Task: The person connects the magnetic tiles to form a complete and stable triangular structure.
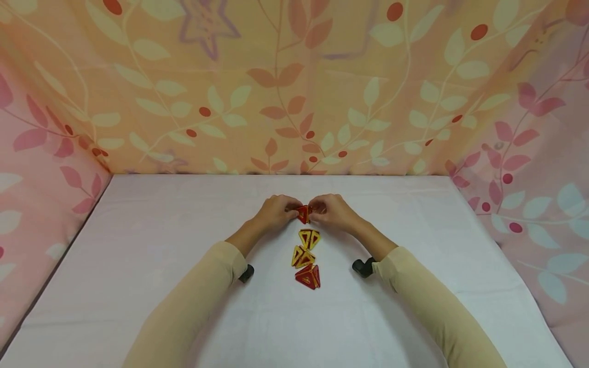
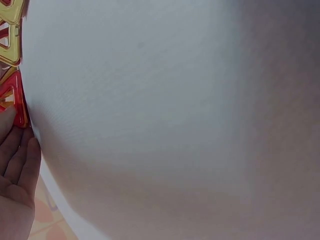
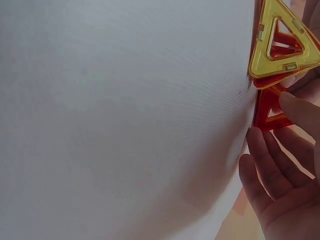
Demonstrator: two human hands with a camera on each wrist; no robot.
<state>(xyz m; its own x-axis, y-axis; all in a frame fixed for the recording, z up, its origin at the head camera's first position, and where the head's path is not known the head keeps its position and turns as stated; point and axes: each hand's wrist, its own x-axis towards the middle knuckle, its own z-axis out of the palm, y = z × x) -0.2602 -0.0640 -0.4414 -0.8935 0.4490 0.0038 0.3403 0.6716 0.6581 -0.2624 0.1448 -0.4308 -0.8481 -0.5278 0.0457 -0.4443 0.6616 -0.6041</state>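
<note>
At the far end of a row, my left hand pinches a small pyramid of red magnetic triangle tiles, thumb on its near face. From the other side my right hand pinches the same piece, as the right wrist view shows with the thumb on a red tile. Nearer to me are two yellow-and-red triangle-tile pieces, one behind the other. Closest stands a red pyramid. In the right wrist view a yellow triangle tile partly covers the held piece.
A white cloth covers the table. Floral curtains stand behind its far edge and along both sides. Dark wrist cameras hang beneath both sleeves, close to the tabletop.
</note>
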